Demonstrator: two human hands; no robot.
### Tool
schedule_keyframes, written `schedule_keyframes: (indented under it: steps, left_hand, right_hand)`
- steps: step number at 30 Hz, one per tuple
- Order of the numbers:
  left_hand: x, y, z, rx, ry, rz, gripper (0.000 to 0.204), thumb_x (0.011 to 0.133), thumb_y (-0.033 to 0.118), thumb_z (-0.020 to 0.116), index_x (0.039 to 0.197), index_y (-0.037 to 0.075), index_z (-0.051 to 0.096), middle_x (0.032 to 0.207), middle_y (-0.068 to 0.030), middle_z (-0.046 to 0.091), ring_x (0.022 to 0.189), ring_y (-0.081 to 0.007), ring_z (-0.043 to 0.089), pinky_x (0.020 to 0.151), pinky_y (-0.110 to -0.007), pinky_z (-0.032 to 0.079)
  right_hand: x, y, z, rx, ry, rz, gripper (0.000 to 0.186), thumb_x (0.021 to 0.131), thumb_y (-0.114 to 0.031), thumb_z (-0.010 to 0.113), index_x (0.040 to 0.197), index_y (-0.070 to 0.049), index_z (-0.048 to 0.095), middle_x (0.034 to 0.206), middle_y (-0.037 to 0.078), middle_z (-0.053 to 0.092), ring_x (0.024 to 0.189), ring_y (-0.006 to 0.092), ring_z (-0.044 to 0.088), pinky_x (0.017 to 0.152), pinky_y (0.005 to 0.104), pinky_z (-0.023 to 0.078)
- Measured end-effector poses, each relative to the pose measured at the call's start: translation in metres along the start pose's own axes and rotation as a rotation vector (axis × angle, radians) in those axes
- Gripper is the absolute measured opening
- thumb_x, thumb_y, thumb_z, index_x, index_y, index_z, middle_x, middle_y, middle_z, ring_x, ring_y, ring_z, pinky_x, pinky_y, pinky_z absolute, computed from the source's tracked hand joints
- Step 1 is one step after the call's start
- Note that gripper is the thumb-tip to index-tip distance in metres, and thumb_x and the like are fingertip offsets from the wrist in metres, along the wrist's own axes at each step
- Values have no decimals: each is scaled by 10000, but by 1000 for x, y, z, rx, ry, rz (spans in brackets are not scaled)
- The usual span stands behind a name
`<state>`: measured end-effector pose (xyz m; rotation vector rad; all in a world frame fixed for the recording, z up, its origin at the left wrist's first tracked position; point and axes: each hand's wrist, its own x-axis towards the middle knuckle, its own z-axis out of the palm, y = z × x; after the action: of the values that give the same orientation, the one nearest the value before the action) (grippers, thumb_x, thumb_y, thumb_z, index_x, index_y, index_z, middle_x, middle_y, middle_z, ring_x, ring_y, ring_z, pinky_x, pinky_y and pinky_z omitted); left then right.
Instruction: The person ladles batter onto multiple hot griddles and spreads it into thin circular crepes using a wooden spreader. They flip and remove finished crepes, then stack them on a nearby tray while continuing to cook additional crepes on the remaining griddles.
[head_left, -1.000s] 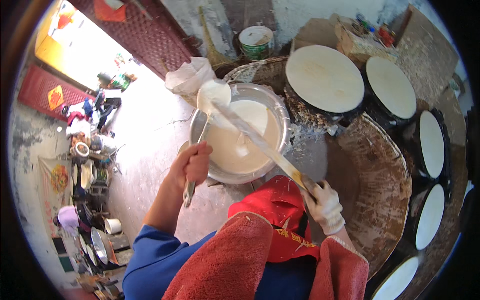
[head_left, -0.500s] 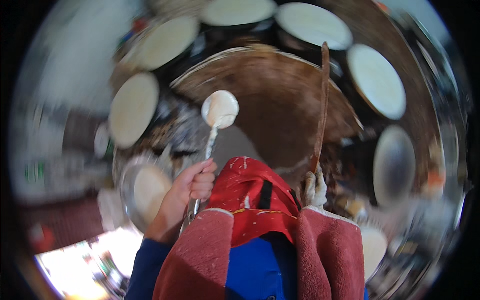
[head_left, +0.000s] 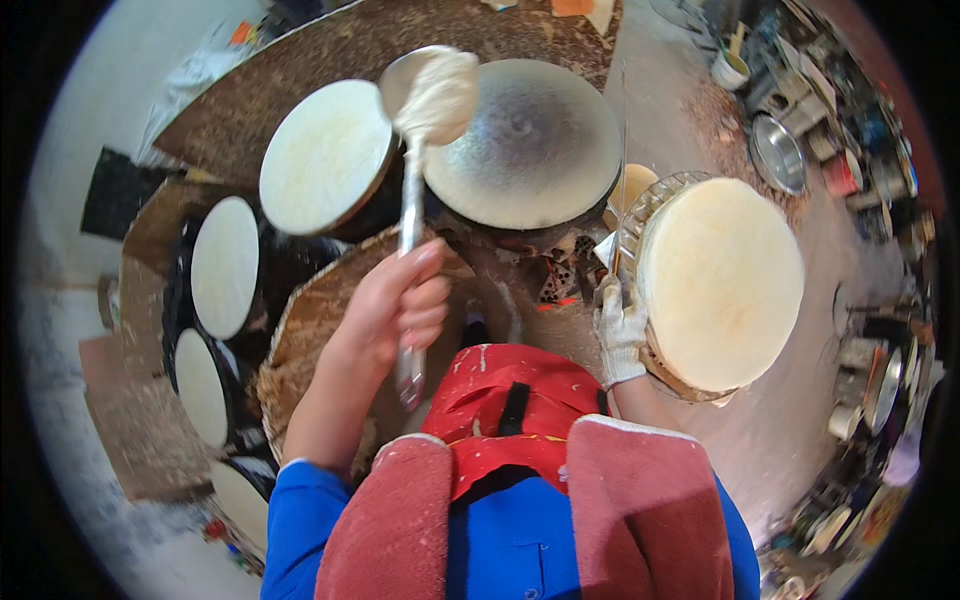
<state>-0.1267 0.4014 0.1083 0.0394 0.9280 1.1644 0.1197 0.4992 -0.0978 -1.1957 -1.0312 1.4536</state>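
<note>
My bare left hand is closed round the metal handle of a ladle. Its bowl is heaped with pale, thick batter, held over the edge of a round griddle whose middle is dark and rim whitish. In a white, stained glove, my right hand grips a long thin wooden stick, now almost edge-on. Right beside that hand, a thick stack of round, pale flatbreads rests on a woven-looking round rack.
Several griddles covered with pale rounds, such as one griddle, curve round to the left. A brown curved board stands between them and me. Embers glow near the dark griddle. A metal basin and clutter line the floor at right.
My view has swung to the right, bringing the flatbread stack and the floor into sight. The ladle has risen to the dark griddle, and the stick has turned edge-on.
</note>
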Motion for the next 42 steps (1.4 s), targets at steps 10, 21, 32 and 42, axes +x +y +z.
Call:
schedule_keyframes:
  steps: [10, 21, 32, 42]
  left_hand:
    - [231, -2, 13, 316, 43, -283, 265, 886, 227, 470, 678, 145, 327, 500, 55, 249, 368, -66, 210, 321, -248, 203]
    - [230, 97, -72, 1230, 313, 751, 256, 871, 214, 525, 814, -35, 524, 551, -111, 506, 521, -215, 524, 499, -357, 399]
    - [132, 211, -32, -51, -409, -67, 314, 971, 245, 333, 670, 156, 319, 462, 76, 220, 331, -51, 203, 287, -235, 234]
    - [89, 203, -104, -112, -250, -50, 284, 975, 237, 315, 701, 162, 324, 458, 77, 206, 322, -48, 194, 285, -230, 229]
  right_hand:
    - [16, 12, 121, 422, 293, 87, 349, 901, -67, 476, 1246, -18, 481, 982, 55, 601, 851, 128, 557, 741, 260, 466]
    - [22, 17, 154, 48, 369, 430, 492, 874, -337, 517, 1248, -20, 491, 851, 26, 586, 730, 91, 538, 695, 229, 460]
    - [71, 12, 209, -47, 418, 252, 458, 871, -264, 525, 1225, 24, 492, 989, 128, 616, 820, 169, 568, 741, 255, 447]
    - [81, 31, 244, -142, 227, 207, 441, 866, -262, 515, 1221, -1, 506, 1047, 159, 616, 953, 213, 576, 860, 284, 406]
